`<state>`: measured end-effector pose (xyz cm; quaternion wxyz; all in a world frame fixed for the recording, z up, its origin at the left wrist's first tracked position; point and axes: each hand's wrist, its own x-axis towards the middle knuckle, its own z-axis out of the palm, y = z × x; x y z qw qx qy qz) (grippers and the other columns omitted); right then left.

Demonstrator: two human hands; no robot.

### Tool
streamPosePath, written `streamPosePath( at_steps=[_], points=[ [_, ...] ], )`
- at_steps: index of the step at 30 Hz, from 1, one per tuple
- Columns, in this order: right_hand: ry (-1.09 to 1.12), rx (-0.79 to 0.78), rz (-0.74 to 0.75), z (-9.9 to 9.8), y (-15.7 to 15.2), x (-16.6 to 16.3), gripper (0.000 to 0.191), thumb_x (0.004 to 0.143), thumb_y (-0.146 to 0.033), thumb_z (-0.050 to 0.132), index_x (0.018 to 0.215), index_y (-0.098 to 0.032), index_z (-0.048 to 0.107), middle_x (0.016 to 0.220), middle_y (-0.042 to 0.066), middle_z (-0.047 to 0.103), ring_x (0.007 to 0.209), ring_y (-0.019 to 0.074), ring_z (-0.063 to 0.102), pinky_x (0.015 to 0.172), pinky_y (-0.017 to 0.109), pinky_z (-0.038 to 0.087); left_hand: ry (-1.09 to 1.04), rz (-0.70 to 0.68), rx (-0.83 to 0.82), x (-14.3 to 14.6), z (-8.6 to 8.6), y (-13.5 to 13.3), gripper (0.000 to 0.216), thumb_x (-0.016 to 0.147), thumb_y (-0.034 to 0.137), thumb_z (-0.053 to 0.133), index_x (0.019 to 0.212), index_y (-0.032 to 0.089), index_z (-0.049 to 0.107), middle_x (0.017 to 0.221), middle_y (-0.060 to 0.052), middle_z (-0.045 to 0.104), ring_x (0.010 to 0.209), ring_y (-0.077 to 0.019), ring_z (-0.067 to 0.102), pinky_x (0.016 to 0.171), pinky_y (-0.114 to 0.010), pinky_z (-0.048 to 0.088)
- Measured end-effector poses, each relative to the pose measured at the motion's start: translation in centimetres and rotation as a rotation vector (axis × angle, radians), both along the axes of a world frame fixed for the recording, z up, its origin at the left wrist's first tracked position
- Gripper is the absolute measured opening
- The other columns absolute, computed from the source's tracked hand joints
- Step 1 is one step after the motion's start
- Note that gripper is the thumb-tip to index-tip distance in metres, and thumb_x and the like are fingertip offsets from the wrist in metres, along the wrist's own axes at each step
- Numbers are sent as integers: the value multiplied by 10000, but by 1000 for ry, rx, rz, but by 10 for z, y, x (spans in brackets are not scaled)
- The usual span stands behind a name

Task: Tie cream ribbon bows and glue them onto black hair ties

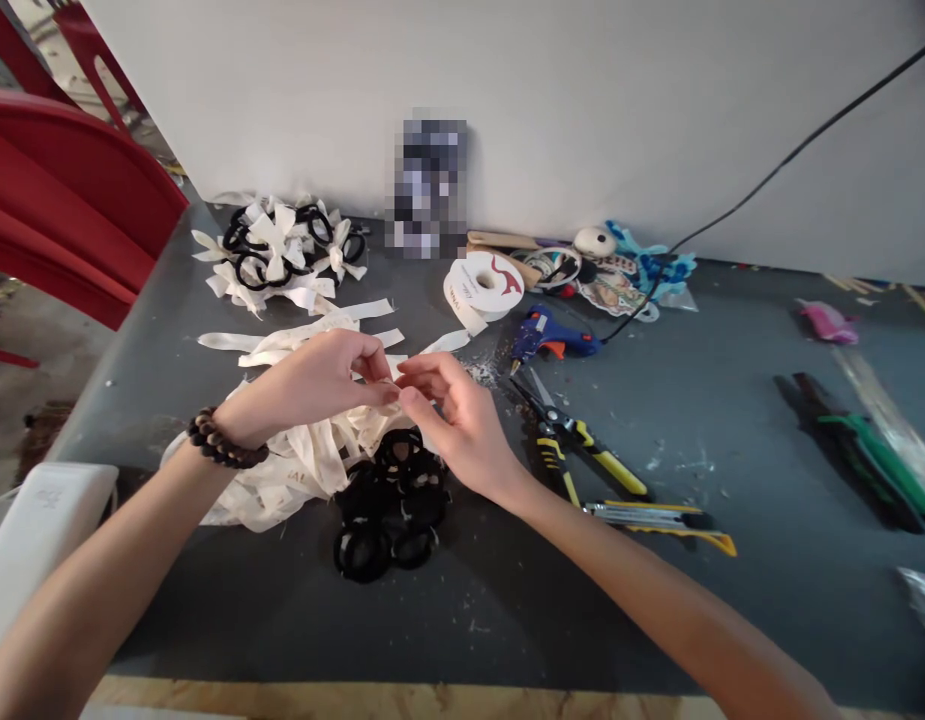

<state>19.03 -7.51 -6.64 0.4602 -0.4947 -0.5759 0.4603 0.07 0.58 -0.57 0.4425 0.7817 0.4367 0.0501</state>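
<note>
My left hand (319, 385) and my right hand (454, 420) meet above the middle of the dark table (732, 430). Both pinch the same cream ribbon piece (394, 372) between thumb and fingertips. Under them lies a heap of cut cream ribbon strips (297, 465). A pile of black hair ties (391, 505) sits just below my right hand. A beaded bracelet circles my left wrist.
Finished ribbon bows on black ties (278, 255) lie at the back left. A ribbon spool (483, 285), blue glue gun (550, 337), yellow-handled scissors (574, 435) and a utility knife (657, 517) lie to the right. Green-handled pliers (867, 450) lie far right; a red chair (64, 200) stands left.
</note>
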Motion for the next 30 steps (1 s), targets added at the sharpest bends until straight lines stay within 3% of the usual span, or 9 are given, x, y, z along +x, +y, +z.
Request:
streamPosePath(
  at_steps=[5,10,17,24,30],
  points=[
    [111,-80,21,-20,-3,2,269,920,-489,748,1027,-250,689,940,20,750,835,180,714,744,323,555,-46,4,-7,2,-4,-3,223,842,396,712,788,186,660,700,1,665,598,-113,535,554,-244,369],
    [114,-63,-73,-33,-11,3,236,915,-442,767,1018,-246,687,865,9,729,767,167,671,669,297,499,17,-25,-30,3,-10,-3,264,844,429,721,777,182,658,691,-3,646,604,-120,534,540,-246,348],
    [31,13,-137,-33,-17,2,152,955,-407,711,1007,-272,666,896,10,720,773,184,660,705,331,525,-39,-21,-50,6,-14,-3,246,837,402,735,757,178,674,678,0,626,610,-116,528,558,-252,358],
    [15,60,-152,-34,-18,0,149,960,-433,703,969,-285,699,884,14,739,790,204,684,702,353,547,-167,24,-329,8,-8,-4,201,838,336,725,732,184,649,641,30,554,599,-104,470,558,-252,336],
    [-125,159,-193,-29,-19,2,100,959,-402,713,995,-314,743,965,30,761,847,234,696,779,415,571,-179,104,-325,8,-13,-4,169,826,333,735,768,192,661,746,-9,685,737,-153,628,648,-271,431]
  ],
)
